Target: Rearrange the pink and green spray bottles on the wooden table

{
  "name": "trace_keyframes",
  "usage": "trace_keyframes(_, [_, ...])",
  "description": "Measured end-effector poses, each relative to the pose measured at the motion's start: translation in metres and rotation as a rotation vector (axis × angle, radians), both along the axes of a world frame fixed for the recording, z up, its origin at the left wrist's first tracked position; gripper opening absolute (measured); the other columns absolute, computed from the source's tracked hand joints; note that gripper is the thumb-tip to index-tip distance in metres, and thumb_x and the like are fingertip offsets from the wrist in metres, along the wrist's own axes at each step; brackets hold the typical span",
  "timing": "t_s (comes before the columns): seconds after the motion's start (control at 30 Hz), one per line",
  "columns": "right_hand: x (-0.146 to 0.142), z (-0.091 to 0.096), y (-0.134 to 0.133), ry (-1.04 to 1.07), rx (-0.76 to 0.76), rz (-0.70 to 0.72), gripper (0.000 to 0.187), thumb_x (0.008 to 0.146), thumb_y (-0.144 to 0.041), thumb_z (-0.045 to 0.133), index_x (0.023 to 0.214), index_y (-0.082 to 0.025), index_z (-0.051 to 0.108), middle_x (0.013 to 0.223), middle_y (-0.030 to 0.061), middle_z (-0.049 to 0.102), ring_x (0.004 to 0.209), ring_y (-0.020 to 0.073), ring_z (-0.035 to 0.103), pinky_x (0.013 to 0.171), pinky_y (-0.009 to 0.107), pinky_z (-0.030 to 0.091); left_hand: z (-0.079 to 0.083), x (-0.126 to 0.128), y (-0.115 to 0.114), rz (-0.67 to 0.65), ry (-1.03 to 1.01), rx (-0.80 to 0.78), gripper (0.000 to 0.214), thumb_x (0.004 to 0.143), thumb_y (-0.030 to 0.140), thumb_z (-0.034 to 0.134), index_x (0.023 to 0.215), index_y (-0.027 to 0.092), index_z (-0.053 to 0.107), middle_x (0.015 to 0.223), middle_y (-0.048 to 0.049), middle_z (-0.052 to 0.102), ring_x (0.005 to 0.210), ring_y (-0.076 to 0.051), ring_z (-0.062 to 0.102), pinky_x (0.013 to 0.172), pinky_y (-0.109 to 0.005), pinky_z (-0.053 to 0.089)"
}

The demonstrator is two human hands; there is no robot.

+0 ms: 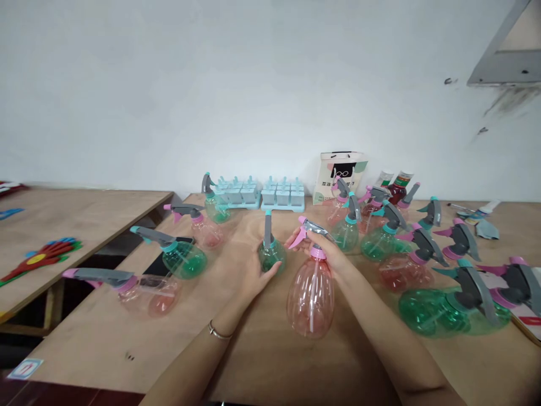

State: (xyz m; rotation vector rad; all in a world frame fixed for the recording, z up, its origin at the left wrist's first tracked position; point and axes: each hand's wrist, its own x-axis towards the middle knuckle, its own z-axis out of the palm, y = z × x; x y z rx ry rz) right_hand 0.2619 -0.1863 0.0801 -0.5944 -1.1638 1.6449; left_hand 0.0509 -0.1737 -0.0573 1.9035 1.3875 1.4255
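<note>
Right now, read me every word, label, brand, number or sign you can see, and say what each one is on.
"互连…", as best it reads, on the cream paper bag with a black picture; the remaining characters are partly hidden or blurred.
Dark-red bottle with a green-and-white label: too small to read.
Square white sticker with a blue edge: red mark, too blurred.
White sheet with a red patch: nothing legible.

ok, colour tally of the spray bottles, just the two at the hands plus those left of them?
Green bottles: 3
Pink bottles: 3
Total: 6
</note>
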Motion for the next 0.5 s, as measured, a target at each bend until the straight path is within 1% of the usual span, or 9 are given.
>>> trace_keyframes(0.13, [-0.004, 0.003, -0.004, -0.011, 0.024, -0.138, 0.034, 0.075, -0.052, 0.075, 0.072, -0.02, 0.066, 0.058, -0.002, 0.062, 0.056, 0.0121, 0.059, 0.058, 0.024, 0.047, 0.003, 0.0, -0.001, 0.012, 0.005, -0.006, 0.072, 0.081, 0.046, 0.07, 0.139, 0.021, 0.035, 0.133, -0.0161, 0.057, 0.125, -0.034, 0.056, 0.108, -0.056, 0.044])
trace_keyframes(0.2, [-0.005, 0.005, -0.005, -0.048, 0.048, -0.184, 0.035, 0.075, -0.054, 0.073, 0.071, -0.021, 0.065, 0.06, -0.001, 0.062, 0.058, 0.0137, 0.059, 0.055, 0.024, 0.046, 0.005, 0.0, -0.002, 0.015, 0.003, -0.011, 0.073, 0.08, 0.046, 0.07, 0.138, 0.02, 0.035, 0.132, -0.0159, 0.057, 0.124, -0.033, 0.057, 0.107, -0.055, 0.045])
trace_keyframes(0.3, [-0.002, 0.005, -0.005, -0.157, 0.135, -0.238, 0.035, 0.075, -0.056, 0.073, 0.079, -0.022, 0.069, 0.072, 0.0024, 0.068, 0.07, 0.0171, 0.063, 0.065, 0.028, 0.049, 0.006, 0.001, -0.002, 0.014, 0.006, -0.009, 0.074, 0.08, 0.046, 0.07, 0.139, 0.02, 0.035, 0.134, -0.0167, 0.055, 0.127, -0.034, 0.055, 0.109, -0.056, 0.043])
trace_keyframes(0.33, [0.0, 0.004, -0.004, -0.202, 0.161, -0.288, 0.034, 0.074, -0.055, 0.074, 0.082, -0.022, 0.07, 0.073, 0.0023, 0.069, 0.07, 0.0171, 0.062, 0.068, 0.029, 0.05, 0.006, 0.001, -0.002, 0.014, 0.008, -0.004, 0.074, 0.08, 0.046, 0.07, 0.14, 0.02, 0.034, 0.136, -0.0169, 0.055, 0.128, -0.034, 0.054, 0.109, -0.056, 0.042])
trace_keyframes(0.37, [0.003, 0.003, -0.003, -0.252, 0.177, -0.358, 0.033, 0.072, -0.053, 0.076, 0.082, -0.022, 0.071, 0.071, 0.0013, 0.067, 0.067, 0.0165, 0.061, 0.067, 0.03, 0.049, 0.005, 0.001, -0.002, 0.015, 0.009, 0.003, 0.074, 0.08, 0.046, 0.07, 0.14, 0.02, 0.034, 0.136, -0.0168, 0.054, 0.128, -0.034, 0.054, 0.11, -0.056, 0.042])
trace_keyframes(0.43, [0.012, -0.002, -0.003, -0.358, 0.177, -0.545, 0.032, 0.067, -0.05, 0.08, 0.074, -0.021, 0.069, 0.061, -0.0018, 0.059, 0.056, 0.0134, 0.052, 0.057, 0.028, 0.045, 0.004, 0.0, -0.001, 0.021, 0.006, 0.019, 0.073, 0.08, 0.045, 0.07, 0.139, 0.021, 0.035, 0.135, -0.016, 0.055, 0.127, -0.033, 0.055, 0.109, -0.055, 0.043])
trace_keyframes(0.5, [0.024, -0.007, -0.003, -0.444, 0.168, -0.734, 0.033, 0.064, -0.049, 0.08, 0.064, -0.019, 0.066, 0.053, -0.0044, 0.049, 0.05, 0.0104, 0.043, 0.048, 0.025, 0.037, 0.002, 0.0, 0.001, 0.018, 0.002, 0.027, 0.072, 0.079, 0.045, 0.071, 0.138, 0.022, 0.037, 0.132, -0.0151, 0.057, 0.125, -0.033, 0.056, 0.108, -0.054, 0.045])
